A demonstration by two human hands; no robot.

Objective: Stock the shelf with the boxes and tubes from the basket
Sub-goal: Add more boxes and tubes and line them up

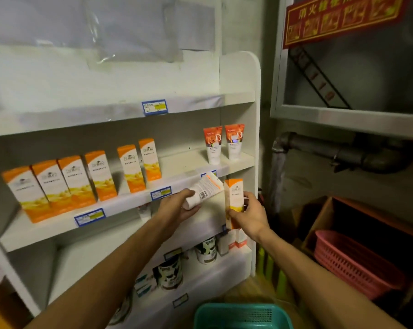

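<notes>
— What's on the far left of the shelf (120, 205) in front of you?

— On the middle level, a row of orange-and-white boxes (58, 184) stands upright: four packed side by side, then two more further right with a small gap between the groups. Blue price tags (89, 216) sit along the front lip below them.

— And your left hand?

— My left hand (179, 207) is curled round the cap end of a white tube (204, 189). The tube lies tilted, its orange crimped end pointing up and right, barcode side facing me, just in front of the shelf lip.

— Anything on the shelf further right?

— Two orange-and-white tubes (223, 143) stand cap-down, side by side, at the right end of the middle level, near the side panel.

— Your right hand?

— My right hand (247, 214) grasps an orange-and-white box (234, 198) by its lower part, thumb on the front face, fingers wrapped behind. The box is upright, just right of the tube in my other hand and near the shelf's right edge.

— Where is the basket?

— The teal basket (242, 315) is near me at the bottom edge; I cannot tell what lies in it. A pink basket (352, 262) sits to the far right inside a wooden crate (324, 210). On the lower level, cans (206, 250) and small boxes stand.
</notes>
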